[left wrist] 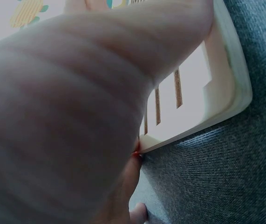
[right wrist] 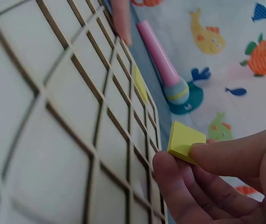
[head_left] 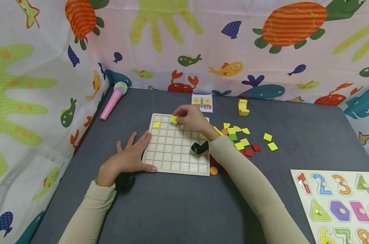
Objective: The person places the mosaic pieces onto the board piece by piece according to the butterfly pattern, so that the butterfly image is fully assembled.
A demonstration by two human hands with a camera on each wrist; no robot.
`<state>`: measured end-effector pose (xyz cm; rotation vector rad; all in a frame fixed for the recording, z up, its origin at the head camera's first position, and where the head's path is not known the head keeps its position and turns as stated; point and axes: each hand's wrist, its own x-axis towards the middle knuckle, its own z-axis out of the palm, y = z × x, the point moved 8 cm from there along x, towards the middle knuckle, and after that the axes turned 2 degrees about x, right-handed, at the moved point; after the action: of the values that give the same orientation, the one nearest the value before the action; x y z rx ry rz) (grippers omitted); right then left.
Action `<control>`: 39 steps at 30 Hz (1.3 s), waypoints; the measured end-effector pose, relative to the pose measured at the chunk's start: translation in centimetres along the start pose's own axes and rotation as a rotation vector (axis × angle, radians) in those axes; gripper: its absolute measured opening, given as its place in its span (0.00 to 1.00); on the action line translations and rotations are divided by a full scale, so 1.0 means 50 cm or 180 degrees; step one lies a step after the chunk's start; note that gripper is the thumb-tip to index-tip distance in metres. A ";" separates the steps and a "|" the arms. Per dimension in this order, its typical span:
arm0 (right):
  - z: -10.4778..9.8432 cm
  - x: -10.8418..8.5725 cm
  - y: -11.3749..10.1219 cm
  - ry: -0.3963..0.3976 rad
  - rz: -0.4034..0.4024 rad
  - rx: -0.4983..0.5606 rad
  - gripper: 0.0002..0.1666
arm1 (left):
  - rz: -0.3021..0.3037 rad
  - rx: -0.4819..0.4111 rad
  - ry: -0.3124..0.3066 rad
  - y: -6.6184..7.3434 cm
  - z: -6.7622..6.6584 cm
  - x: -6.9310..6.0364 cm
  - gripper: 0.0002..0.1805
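A pale wooden grid board (head_left: pixel 172 148) lies on the table, ruled into small square cells. My right hand (head_left: pixel 188 118) is over its far edge and pinches a yellow square tile (right wrist: pixel 185 141) between thumb and fingers, tilted off the board in the right wrist view. Another yellow tile (head_left: pixel 156 124), with a curved edge, sits in a cell near the board's far left corner. My left hand (head_left: pixel 127 157) rests at the board's left edge with spread fingers, its thumb by the near left corner. In the left wrist view the wrist (left wrist: pixel 63 93) hides much of the board.
Loose tiles in yellow, green, red and orange, such as a red one (head_left: pixel 249 152), lie right of the board, partly under my right forearm. A pattern card (head_left: pixel 206 107), yellow blocks (head_left: pixel 243 107) and a pink toy microphone (head_left: pixel 112 101) stand behind. A number puzzle (head_left: pixel 307 200) lies near right.
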<state>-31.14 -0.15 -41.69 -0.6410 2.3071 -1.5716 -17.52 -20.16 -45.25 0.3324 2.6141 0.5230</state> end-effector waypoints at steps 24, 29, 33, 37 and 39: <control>0.094 0.038 -0.033 -0.0120 -0.0353 -0.0976 0.06 | -0.0026 0.0019 0.0017 0.003 -0.003 -0.003 0.73; 0.100 0.040 -0.034 -0.0132 -0.0426 -0.1106 0.06 | -0.0035 0.0031 0.0004 0.005 -0.005 -0.004 0.73; 0.102 0.042 -0.033 -0.0154 -0.0434 -0.1247 0.05 | -0.0045 0.0036 -0.0006 0.006 -0.004 -0.004 0.73; 0.106 0.043 -0.030 -0.0199 -0.0421 -0.1293 0.05 | -0.0036 0.0041 -0.0002 0.007 -0.004 -0.004 0.73; 0.108 0.043 -0.028 -0.0215 -0.0424 -0.1309 0.05 | -0.0034 0.0042 -0.0001 0.007 -0.003 -0.005 0.73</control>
<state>-30.23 -6.01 -42.34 -0.9434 2.6021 -1.1048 -17.35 -19.96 -44.89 0.3224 2.6186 0.5024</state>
